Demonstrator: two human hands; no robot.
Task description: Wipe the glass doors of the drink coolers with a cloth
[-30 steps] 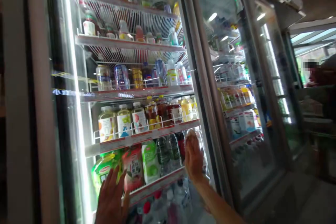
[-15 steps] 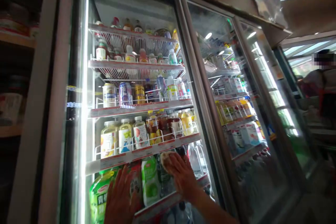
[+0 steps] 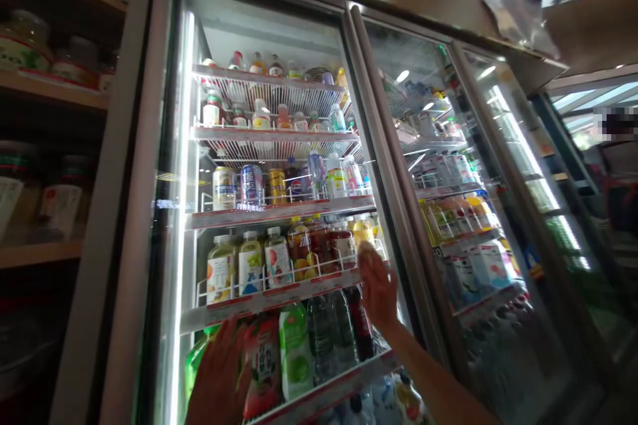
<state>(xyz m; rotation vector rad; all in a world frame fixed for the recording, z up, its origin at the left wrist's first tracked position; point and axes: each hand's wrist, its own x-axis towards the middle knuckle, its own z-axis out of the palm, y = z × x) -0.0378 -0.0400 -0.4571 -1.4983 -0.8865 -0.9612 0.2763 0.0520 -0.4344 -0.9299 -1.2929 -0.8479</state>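
My right hand [image 3: 379, 289] is raised against the glass door [image 3: 269, 33] of a lit drinks cooler, its fingers over a pale, bunched cloth [image 3: 366, 252] that shows at the fingertips. Most of the cloth is hidden behind the hand. Lower and to the left, my left hand [image 3: 219, 368] lies flat against the same pane with its fingers stretched out, holding nothing. Behind the glass near it stand a red bottle [image 3: 262, 358] and a green-and-white bottle [image 3: 295, 352]. Yellow-capped dark tea bottles [image 3: 300, 246] stand on the shelf above.
A metal door frame [image 3: 386, 146] runs just right of my right hand. Further cooler doors [image 3: 493, 279] continue to the right. Wooden shelves [image 3: 44, 254] with jars stand at the left. A person [image 3: 621, 159] is at the far right edge.
My right hand has moved up and to the right across the glass with the cloth. The left hand stays flat on the pane. The view has shifted slightly left.
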